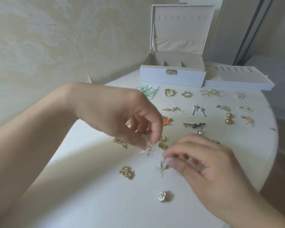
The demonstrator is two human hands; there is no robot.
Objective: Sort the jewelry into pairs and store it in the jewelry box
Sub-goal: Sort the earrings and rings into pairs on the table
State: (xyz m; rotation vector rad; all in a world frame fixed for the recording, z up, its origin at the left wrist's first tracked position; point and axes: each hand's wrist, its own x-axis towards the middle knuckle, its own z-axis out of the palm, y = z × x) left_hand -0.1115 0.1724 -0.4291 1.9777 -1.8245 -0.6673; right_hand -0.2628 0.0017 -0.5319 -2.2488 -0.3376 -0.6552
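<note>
The left hand [130, 119] hangs over the round white tabletop [89, 186], fingers pinched on a small clear earring [148, 149]. The right hand [204, 163] pinches another small clear earring [163, 167]. Gold rings and earrings lie in pairs farther back. The open white jewelry box [173, 76] stands at the far edge.

A single head-worn wide-angle view looks forward and down, close over the round white table [92, 195]; the open white jewellery box [173, 76] sits toward 12 o'clock.
</note>
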